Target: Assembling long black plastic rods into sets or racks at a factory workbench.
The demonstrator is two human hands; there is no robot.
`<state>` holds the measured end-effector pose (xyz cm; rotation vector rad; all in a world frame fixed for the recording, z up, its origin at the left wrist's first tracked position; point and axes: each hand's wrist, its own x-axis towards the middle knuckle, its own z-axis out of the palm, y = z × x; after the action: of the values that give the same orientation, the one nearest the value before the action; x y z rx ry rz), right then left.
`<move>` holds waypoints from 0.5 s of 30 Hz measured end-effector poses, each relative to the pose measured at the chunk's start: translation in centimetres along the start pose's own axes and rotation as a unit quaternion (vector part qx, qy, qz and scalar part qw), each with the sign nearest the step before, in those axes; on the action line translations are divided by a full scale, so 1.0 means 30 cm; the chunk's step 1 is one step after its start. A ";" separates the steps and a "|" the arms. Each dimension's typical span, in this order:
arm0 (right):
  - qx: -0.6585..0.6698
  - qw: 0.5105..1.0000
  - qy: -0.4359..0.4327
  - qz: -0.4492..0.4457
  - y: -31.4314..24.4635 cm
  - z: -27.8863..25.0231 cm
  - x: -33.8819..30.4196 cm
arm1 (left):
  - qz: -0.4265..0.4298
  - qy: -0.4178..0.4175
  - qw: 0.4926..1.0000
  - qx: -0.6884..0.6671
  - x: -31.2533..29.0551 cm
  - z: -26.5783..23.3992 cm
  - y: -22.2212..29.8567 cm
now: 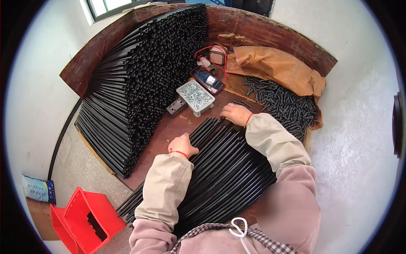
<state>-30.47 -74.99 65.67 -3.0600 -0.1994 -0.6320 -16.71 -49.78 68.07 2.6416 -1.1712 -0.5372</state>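
Note:
A row of long black tubes [224, 169] lies across the table in front of me, their far ends roughly lined up. My left hand [182, 145] is curled over the left edge of this row, gripping tubes there; its fingertips are partly hidden. Farther right, my right hand [237, 114] is at the tubes' far ends, its fingers bent together. Whatever is between those fingers is too small or covered to make out. A few small black ribbed pieces [243, 103] lie just beyond the right hand. Close by stands a translucent tray [197, 111] of small shiny metal parts.
A tall stack of black tubes [144, 76] fills the left side. A metal block [175, 106] and a phone [207, 80] lie near the tray. Black ribbed pieces [287, 103] are heaped by brown cloth [270, 63]. Wooden boards [270, 34] wall the back. A red bin [91, 211] stands lower left.

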 end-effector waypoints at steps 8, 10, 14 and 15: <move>0.227 0.954 0.026 0.192 -0.022 0.018 -0.013 | -0.018 -0.007 1.000 0.017 -0.006 -0.009 0.020; 0.198 0.960 0.021 0.195 -0.044 0.023 -0.001 | -0.024 -0.011 0.999 0.018 -0.007 -0.013 0.026; 0.109 0.973 0.013 0.205 -0.082 0.038 0.037 | -0.032 -0.021 0.999 0.026 -0.004 -0.018 0.033; 0.150 0.964 0.016 0.221 -0.087 0.042 0.049 | -0.030 -0.018 0.999 0.029 -0.001 -0.012 0.030</move>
<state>-28.95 -72.18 65.04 -2.6643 0.3490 -0.5594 -17.18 -50.33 68.69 2.7346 -1.1374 -0.5713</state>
